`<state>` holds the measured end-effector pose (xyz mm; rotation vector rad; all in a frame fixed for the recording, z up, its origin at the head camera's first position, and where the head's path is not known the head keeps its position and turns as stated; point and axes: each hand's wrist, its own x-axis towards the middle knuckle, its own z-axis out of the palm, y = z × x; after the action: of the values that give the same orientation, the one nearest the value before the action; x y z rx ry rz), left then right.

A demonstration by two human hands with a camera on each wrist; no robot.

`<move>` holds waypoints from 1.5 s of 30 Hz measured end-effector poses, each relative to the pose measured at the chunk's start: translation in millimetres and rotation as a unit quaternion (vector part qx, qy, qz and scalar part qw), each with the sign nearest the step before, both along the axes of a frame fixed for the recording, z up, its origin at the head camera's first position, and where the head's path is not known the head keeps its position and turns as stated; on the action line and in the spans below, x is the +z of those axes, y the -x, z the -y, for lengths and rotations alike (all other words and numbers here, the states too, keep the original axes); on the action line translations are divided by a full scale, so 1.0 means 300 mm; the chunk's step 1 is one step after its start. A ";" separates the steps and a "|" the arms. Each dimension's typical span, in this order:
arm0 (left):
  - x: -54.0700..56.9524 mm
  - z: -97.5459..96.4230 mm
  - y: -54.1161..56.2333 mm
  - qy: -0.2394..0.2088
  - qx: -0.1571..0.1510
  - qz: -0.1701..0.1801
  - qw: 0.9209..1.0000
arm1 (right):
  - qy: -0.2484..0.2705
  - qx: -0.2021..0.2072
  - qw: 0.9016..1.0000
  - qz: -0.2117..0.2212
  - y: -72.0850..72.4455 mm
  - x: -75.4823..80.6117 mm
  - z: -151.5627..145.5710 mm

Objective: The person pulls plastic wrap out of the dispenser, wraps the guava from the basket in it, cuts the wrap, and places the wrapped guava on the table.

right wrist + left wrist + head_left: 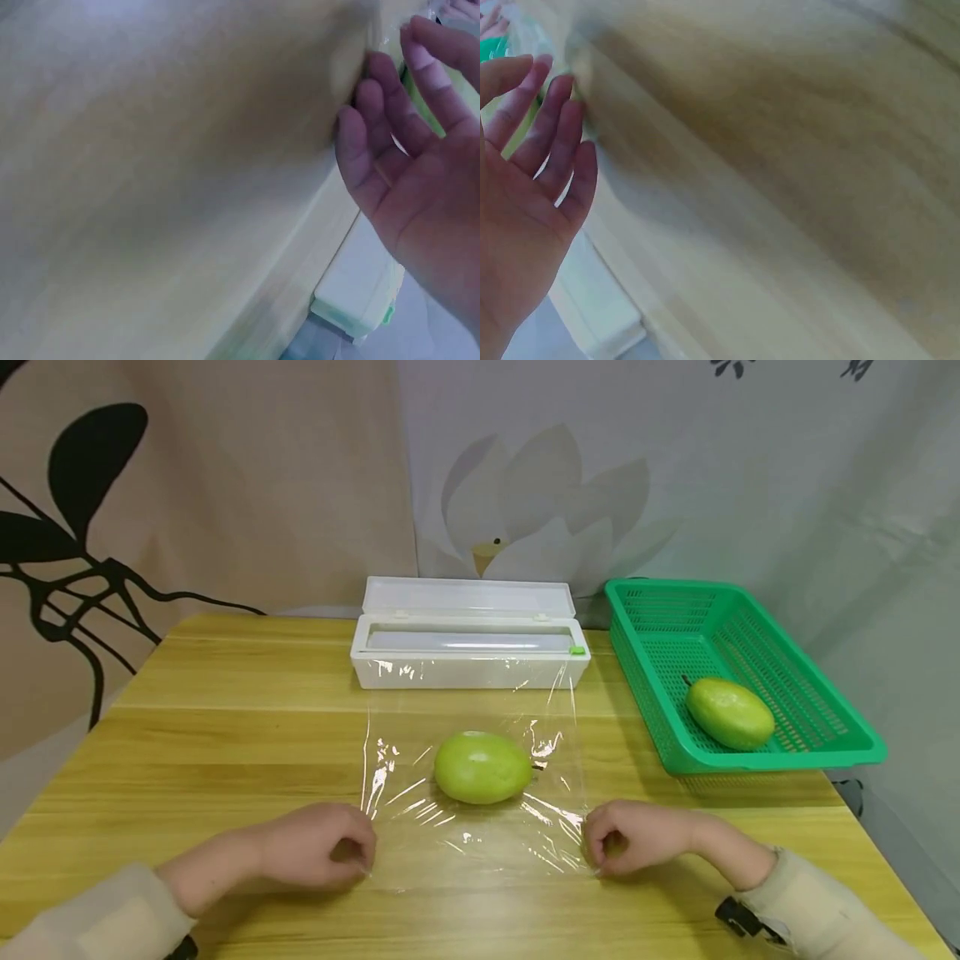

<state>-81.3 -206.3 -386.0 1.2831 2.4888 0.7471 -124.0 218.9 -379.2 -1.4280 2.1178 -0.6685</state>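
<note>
Clear cling film (480,852) stretches toward me from a white cling film dispenser (471,673), whose lid stands open. A green, mango-like fruit (482,767) with a dark stem lies mid-sheet; whether the film passes over or under it I cannot tell. My left hand (318,847) pinches the near left corner of the film between thumb and forefinger. At the near right corner, my right hand (641,839) pinches it the same way. Both wrist views show the other fingers of the left hand (536,165) and right hand (420,150) loosely bent.
A green plastic basket (648,693) stands at the table's right side with a second green fruit (730,714) in it. The wooden table (225,727) ends at a patterned curtain (300,477) behind the dispenser. A small green slider (577,650) sits on the dispenser's right end.
</note>
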 end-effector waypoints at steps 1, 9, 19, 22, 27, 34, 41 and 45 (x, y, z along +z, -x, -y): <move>0.005 0.002 0.001 0.006 0.002 0.008 1.000 | -0.002 -0.002 1.000 0.011 0.002 0.003 -0.003; 0.037 -0.006 -0.003 0.027 0.020 0.078 0.996 | -0.036 -0.051 0.996 0.060 0.005 0.042 -0.018; 0.060 0.004 0.008 -0.005 0.040 0.076 0.996 | -0.026 -0.071 0.997 0.031 0.031 0.123 -0.025; 0.071 0.003 0.012 -0.015 0.043 0.065 0.997 | -0.008 -0.071 0.997 0.016 0.040 0.143 -0.029; 0.097 0.004 0.016 -0.020 0.068 0.046 0.996 | 0.015 -0.079 0.997 -0.010 0.055 0.168 -0.040; 0.131 0.011 0.025 -0.023 0.099 0.033 0.994 | 0.028 -0.108 0.993 -0.032 0.070 0.178 -0.057; 0.150 0.016 0.033 -0.024 0.124 0.008 0.992 | 0.054 -0.133 0.988 -0.047 0.080 0.178 -0.061; 0.157 0.019 0.043 -0.032 0.137 -0.011 0.990 | 0.063 -0.158 0.983 -0.069 0.079 0.186 -0.054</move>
<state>-94.2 -212.0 -338.9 0.9825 2.7131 0.8848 -147.7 235.1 -323.4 -1.2430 2.4807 -0.8571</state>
